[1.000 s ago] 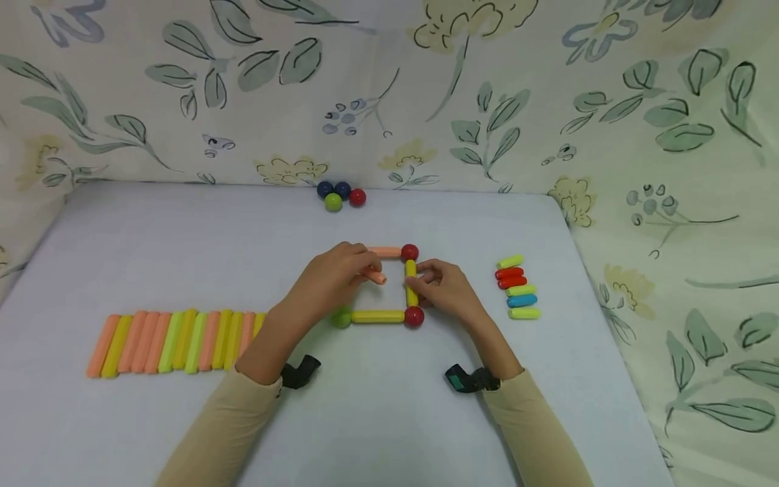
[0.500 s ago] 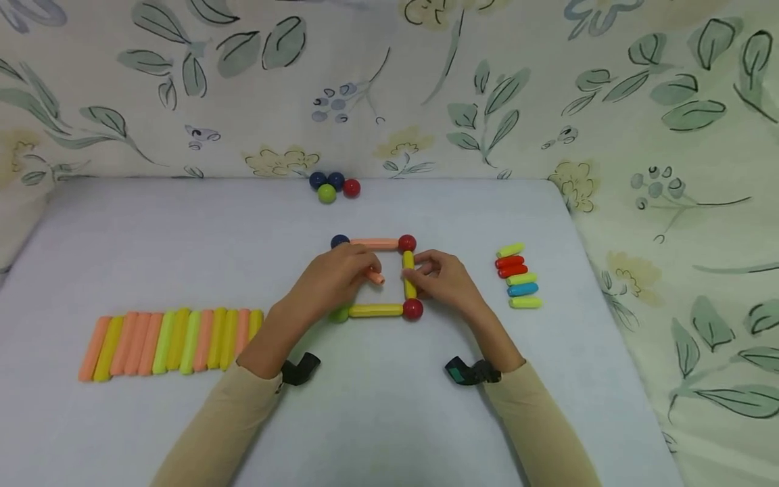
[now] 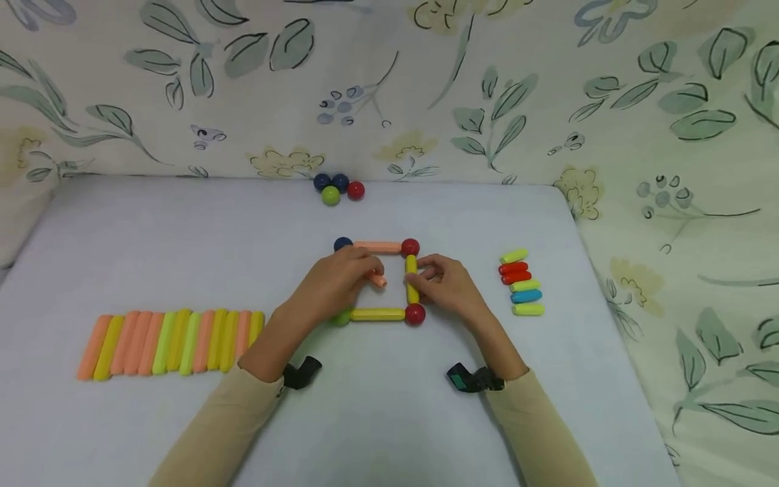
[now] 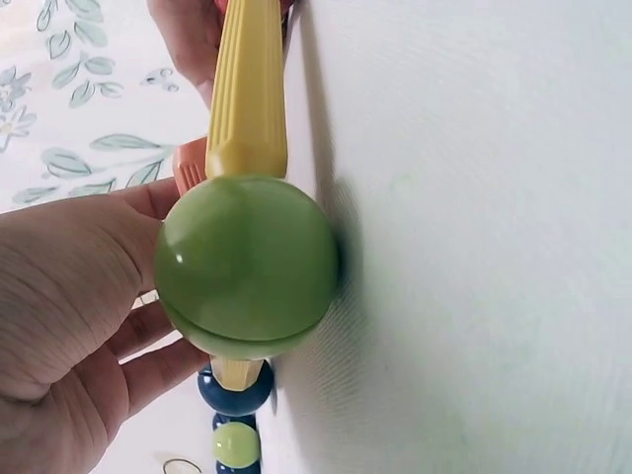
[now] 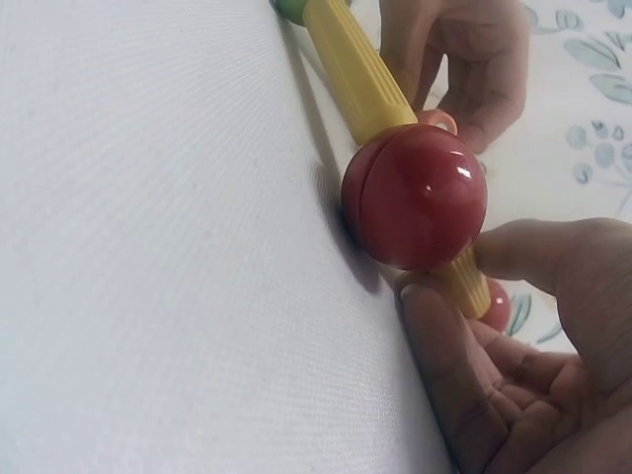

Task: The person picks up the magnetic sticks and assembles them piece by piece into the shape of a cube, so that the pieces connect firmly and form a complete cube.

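Observation:
In the head view, a four-sided frame of sticks and balls lies on the table. A blue ball (image 3: 343,245) and a red ball (image 3: 410,247) end its far peach stick (image 3: 379,247). Its near yellow stick (image 3: 379,314) joins a green ball (image 4: 245,267) to another red ball (image 5: 420,197). My right hand (image 3: 449,287) pinches the yellow stick (image 3: 412,279) on the right side between thumb and fingers. My left hand (image 3: 331,281) holds a loose peach stick (image 3: 379,279) inside the frame, its end poking out. That hand hides most of the frame's left side.
A row of peach, yellow and green sticks (image 3: 164,343) lies at the left, partly behind my left forearm. Several balls (image 3: 331,195) cluster at the far edge. Several short sticks (image 3: 526,296) lie at the right. A floral cloth (image 3: 377,88) hangs behind the table.
My left hand has shifted slightly nearer to me, uncovering the blue ball and more of the far peach stick. The right hand keeps its pinch on the yellow stick. The head view has tilted slightly.

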Available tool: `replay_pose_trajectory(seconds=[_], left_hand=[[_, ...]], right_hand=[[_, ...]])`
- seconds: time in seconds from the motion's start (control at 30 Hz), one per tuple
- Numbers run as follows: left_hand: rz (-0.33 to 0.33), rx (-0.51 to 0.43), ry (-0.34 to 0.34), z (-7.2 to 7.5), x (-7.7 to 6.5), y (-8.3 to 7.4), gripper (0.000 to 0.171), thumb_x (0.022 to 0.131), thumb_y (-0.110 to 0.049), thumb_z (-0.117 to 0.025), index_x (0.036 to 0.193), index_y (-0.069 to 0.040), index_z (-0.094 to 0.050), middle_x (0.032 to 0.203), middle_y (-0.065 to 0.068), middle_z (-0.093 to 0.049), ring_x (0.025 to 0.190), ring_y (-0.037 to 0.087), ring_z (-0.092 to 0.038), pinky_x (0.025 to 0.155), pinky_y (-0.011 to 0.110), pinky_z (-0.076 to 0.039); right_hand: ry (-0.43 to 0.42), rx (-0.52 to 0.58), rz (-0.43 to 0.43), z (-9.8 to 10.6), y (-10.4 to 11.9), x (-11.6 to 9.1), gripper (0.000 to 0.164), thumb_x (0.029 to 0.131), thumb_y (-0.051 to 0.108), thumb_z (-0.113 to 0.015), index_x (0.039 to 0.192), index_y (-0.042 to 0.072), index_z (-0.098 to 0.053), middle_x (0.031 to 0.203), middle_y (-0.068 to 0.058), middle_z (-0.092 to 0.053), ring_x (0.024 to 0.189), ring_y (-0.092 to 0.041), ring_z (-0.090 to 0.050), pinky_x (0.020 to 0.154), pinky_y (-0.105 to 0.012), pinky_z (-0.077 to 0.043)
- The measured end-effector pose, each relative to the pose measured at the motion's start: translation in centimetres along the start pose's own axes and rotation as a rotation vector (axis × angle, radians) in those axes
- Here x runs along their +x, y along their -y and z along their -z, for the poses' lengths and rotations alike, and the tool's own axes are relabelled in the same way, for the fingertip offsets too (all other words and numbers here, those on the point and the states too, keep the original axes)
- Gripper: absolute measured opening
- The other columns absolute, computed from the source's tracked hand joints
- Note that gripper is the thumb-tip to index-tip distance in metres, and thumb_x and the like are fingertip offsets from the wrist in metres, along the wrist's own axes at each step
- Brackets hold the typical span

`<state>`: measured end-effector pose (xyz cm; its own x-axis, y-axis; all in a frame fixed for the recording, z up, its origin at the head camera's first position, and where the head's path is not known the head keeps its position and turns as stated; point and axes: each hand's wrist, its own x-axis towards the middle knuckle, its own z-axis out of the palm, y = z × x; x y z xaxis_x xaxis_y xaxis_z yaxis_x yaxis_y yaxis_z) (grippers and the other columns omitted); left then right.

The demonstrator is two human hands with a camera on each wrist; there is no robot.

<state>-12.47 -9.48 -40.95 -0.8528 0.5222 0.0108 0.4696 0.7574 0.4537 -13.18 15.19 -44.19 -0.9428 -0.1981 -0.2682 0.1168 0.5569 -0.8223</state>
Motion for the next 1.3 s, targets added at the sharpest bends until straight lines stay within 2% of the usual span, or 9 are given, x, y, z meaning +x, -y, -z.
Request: replay_pose_trajectory(seconds=[0.2,0.47,0.7,0.93,1.17,1.3], left_hand=[[-0.014,0.036,0.012,0.07,0.23,-0.13,0.019,0.101,-0.009,-0.072,0.118,-0.017,-0.077,0.124,0.001,-0.07,0.124,0.023,-0.06,0.105,0.043,-0.056],[-0.029,0.084,-0.011,0.17,0.42,-0.36,0.022,0.1,-0.004,-0.072,0.118,-0.017,-0.076,0.122,0.002,-0.069,0.125,0.025,-0.059,0.105,0.042,-0.056],[-0.037,0.078,-0.006,-0.23,0.29,-0.44,0.024,0.1,-0.001,-0.07,0.118,-0.016,-0.075,0.121,0.002,-0.068,0.124,0.024,-0.059,0.103,0.041,-0.057],[-0.026,0.093,-0.019,-0.25,-0.13,-0.29,0.024,0.097,-0.002,-0.074,0.115,-0.017,-0.073,0.124,0.004,-0.067,0.126,0.025,-0.058,0.104,0.042,-0.057],[-0.032,0.045,-0.04,-0.33,-0.05,-0.05,0.018,0.101,-0.011,-0.073,0.117,-0.017,-0.074,0.122,0.004,-0.067,0.124,0.025,-0.058,0.103,0.042,-0.057],[-0.028,0.045,-0.028,-0.31,-0.05,-0.02,0.017,0.101,-0.014,-0.073,0.118,-0.017,-0.074,0.121,0.003,-0.067,0.123,0.024,-0.058,0.104,0.041,-0.056]], right_hand=[[-0.004,0.021,0.013,-0.05,0.0,0.13,0.046,0.098,0.034,-0.077,0.132,0.006,-0.066,0.102,-0.011,-0.072,0.072,-0.021,-0.071,0.071,-0.029,-0.062],[-0.006,0.014,0.0,0.18,-0.11,0.0,0.046,0.099,0.034,-0.075,0.133,0.005,-0.064,0.103,-0.011,-0.072,0.074,-0.02,-0.071,0.073,-0.028,-0.062],[-0.005,0.006,-0.025,0.19,-0.29,-0.4,0.046,0.099,0.034,-0.076,0.133,0.005,-0.064,0.102,-0.011,-0.073,0.075,-0.021,-0.071,0.073,-0.028,-0.061],[0.011,0.029,0.018,0.03,-0.3,-0.32,0.045,0.099,0.034,-0.076,0.132,0.006,-0.065,0.101,-0.011,-0.073,0.074,-0.021,-0.072,0.073,-0.028,-0.061],[0.0,0.0,0.033,0.16,-0.13,-0.29,0.045,0.099,0.034,-0.075,0.132,0.006,-0.065,0.1,-0.01,-0.073,0.075,-0.021,-0.07,0.073,-0.029,-0.06],[0.004,0.012,0.029,0.07,-0.18,-0.31,0.045,0.1,0.034,-0.075,0.133,0.005,-0.065,0.1,-0.011,-0.073,0.076,-0.022,-0.071,0.073,-0.029,-0.061]])
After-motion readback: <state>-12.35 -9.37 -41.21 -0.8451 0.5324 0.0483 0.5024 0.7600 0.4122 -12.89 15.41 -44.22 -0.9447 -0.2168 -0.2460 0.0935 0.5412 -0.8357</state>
